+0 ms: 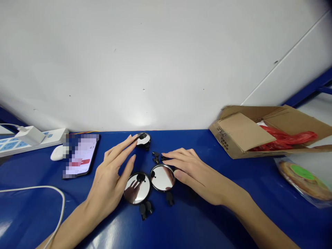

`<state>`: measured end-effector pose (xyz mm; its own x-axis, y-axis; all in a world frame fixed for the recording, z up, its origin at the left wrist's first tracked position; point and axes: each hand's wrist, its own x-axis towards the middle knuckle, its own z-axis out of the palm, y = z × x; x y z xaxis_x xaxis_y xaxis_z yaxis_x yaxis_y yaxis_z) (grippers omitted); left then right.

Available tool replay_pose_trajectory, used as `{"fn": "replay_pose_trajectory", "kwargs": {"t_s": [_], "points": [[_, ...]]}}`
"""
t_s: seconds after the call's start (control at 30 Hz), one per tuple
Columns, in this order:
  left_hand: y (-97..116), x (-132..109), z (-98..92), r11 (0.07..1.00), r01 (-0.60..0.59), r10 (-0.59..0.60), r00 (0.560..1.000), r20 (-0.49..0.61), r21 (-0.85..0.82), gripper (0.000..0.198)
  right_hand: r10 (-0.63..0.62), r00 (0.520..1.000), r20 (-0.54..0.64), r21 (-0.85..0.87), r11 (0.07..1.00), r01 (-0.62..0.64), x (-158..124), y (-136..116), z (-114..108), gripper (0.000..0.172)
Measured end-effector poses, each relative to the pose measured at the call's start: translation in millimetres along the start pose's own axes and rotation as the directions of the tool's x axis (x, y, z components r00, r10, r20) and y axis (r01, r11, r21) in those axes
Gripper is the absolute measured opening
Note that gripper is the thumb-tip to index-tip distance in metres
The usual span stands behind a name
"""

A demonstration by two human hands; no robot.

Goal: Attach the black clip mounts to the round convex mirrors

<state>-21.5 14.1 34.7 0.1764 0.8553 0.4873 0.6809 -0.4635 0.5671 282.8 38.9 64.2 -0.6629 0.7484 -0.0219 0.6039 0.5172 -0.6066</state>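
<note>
Two round black-rimmed mirrors lie side by side: a left mirror (pixel 137 193) and a right mirror (pixel 161 183). A third round mirror (pixel 144 139) lies farther back. My left hand (pixel 114 169) has its fingers stretched out, with the fingertips at the left edge of that back mirror; whether they press on it I cannot tell. My right hand (pixel 194 169) is spread low, fingertips by small black clip-like pieces (pixel 155 157), thumb beside the right mirror's rim. Near me lie a pair of black knob-like parts (pixel 145 209) and a single black part (pixel 169 198).
On the blue tabletop (pixel 202 224) at left are a phone (pixel 84 152), a white case (pixel 57 153), a power strip (pixel 54 136) and a white cable (pixel 62 204). An open cardboard box (pixel 241 131) with red plastic (pixel 287 138) and a wrapped round item (pixel 301 178) sit right. A white wall (pixel 155 69) closes the back.
</note>
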Motion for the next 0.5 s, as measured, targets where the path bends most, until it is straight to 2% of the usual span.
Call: {"fn": "replay_pose_trajectory", "kwargs": {"t_s": [0.23,0.3,0.4,0.5], "points": [[10,-8,-0.9,0.996,-0.011,-0.004,0.985,-0.175,-0.086,0.027,0.028,0.996,-0.081,-0.062,0.998,-0.033,0,4,3,0.052],[11,-10,-1.4,0.994,0.001,-0.023,0.981,-0.192,-0.112,0.035,0.029,0.994,-0.108,-0.092,0.995,-0.039,0,8,5,0.053],[12,-11,-2.0,0.988,0.055,-0.080,0.981,-0.176,-0.145,0.059,0.042,0.985,-0.169,-0.115,0.991,-0.062,0,15,7,0.053],[12,-11,-2.8,0.994,0.039,-0.055,0.985,-0.161,-0.102,0.050,0.087,0.957,-0.278,-0.070,0.991,-0.111,-1,18,8,0.043]]}}
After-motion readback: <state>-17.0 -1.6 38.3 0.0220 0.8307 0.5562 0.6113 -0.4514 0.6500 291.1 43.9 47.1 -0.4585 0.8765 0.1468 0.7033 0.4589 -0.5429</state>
